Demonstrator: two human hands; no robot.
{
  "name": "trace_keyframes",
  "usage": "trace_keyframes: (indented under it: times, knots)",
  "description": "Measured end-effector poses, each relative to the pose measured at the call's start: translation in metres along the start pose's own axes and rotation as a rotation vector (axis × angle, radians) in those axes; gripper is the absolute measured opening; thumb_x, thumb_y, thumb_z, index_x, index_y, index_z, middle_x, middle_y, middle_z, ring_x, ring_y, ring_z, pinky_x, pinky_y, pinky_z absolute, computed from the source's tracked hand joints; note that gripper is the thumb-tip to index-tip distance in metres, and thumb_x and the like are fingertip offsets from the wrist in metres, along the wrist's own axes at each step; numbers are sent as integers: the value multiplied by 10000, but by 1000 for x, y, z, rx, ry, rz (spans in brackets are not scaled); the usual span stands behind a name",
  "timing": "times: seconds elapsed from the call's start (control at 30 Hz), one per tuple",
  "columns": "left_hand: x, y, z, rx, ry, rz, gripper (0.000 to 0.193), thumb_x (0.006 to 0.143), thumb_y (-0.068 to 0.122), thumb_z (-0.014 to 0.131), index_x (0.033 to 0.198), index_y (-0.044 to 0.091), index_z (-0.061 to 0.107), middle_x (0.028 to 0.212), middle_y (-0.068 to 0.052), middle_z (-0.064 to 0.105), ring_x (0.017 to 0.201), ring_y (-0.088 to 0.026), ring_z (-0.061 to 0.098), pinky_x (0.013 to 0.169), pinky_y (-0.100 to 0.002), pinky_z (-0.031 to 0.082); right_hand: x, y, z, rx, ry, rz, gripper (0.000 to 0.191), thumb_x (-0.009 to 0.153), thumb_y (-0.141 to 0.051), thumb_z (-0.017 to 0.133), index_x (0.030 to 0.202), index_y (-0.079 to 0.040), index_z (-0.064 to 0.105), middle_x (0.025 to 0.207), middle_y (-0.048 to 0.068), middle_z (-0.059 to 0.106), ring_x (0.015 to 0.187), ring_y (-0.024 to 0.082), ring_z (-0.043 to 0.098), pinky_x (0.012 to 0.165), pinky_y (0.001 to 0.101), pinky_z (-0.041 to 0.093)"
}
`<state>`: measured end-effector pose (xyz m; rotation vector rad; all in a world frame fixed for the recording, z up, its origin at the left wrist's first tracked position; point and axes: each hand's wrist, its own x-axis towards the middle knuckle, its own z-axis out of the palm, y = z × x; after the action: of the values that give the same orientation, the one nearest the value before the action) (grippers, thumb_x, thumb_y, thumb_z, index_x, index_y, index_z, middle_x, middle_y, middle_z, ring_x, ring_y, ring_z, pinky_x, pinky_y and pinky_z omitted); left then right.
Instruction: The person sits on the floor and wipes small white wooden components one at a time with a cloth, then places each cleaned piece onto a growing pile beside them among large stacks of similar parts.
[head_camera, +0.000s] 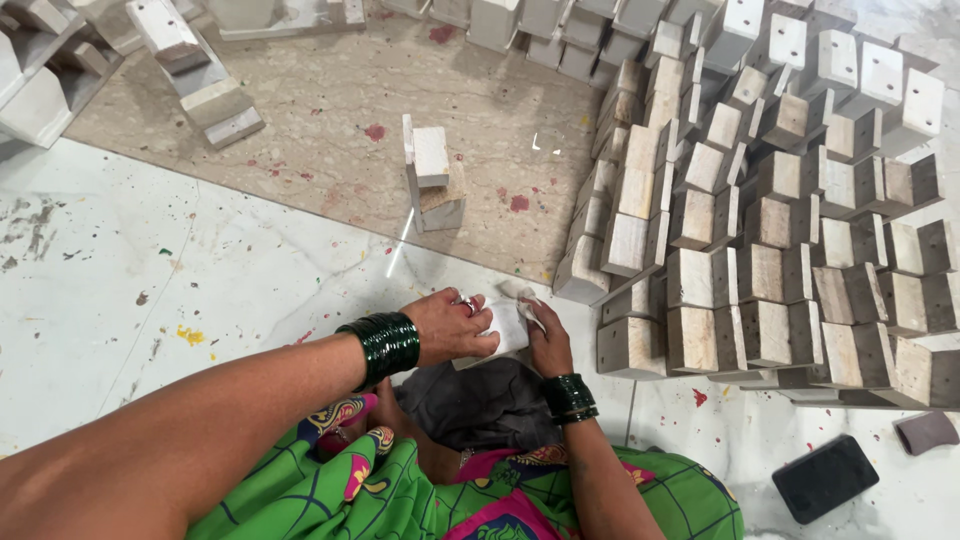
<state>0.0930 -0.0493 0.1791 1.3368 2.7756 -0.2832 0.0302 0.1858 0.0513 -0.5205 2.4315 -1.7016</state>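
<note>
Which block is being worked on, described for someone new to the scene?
Start from the big stack of blocks on the right. Just left of its near corner, above a dark cloth, the left hand and right hand grip one white block. It alone is held.

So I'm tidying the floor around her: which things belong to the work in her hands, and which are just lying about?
In hand:
left hand
right hand
white block, held by both
stacked wooden blocks
dark cloth on her lap

Lying about:
black phone
small brown pad
lone block pair
</note>
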Motion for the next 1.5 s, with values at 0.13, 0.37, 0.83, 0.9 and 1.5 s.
trace_keyframes:
  times: [0.13, 0.37, 0.83, 0.9, 1.5]
  knots:
    - [2, -1, -6, -26, -38, -29, 410, 919, 239, 561, 1317, 199, 476, 1271, -152, 589, 1233, -335, 594, 847, -454, 532, -3, -16, -1, 30, -45, 13, 481, 880, 58, 517, 1313, -79, 676, 1431, 169, 612, 1398, 304, 532, 1130, 349, 402]
    - [0, 2, -6, -92, -52, -87, 376, 933, 230, 538, 1303, 187, 486, 1299, -147, 590, 1220, -330, 604, 816, -459, 542, -14, -67, -6, 157, -223, -128, 594, 754, 126, 454, 1280, -48, 668, 1430, 178, 614, 1421, 313, 521, 1118, 371, 417]
    - [0, 3, -9, -163, 42, -154, 317, 934, 192, 551, 1251, 192, 540, 1060, -139, 662, 1010, -331, 705, 649, -438, 617, -18, -91, -17, 37, -179, -135, 555, 779, 115, 501, 1262, -80, 692, 1394, 167, 642, 1401, 340, 533, 1111, 379, 424]
    - [2, 6, -8, -169, 66, -183, 282, 943, 194, 558, 1224, 176, 549, 1024, -134, 661, 960, -313, 715, 625, -436, 614, -21, -99, -17, 54, -195, -147, 571, 761, 120, 481, 1250, -83, 693, 1395, 159, 649, 1370, 339, 569, 1098, 377, 446]
    - [22, 9, -22, -370, -51, -430, 449, 978, 160, 498, 1423, 136, 441, 978, -191, 689, 835, -382, 732, 688, -504, 601, -21, -114, -29, 37, -23, -163, 576, 800, 118, 453, 1296, -76, 673, 1408, 159, 627, 1288, 287, 625, 1011, 326, 486]
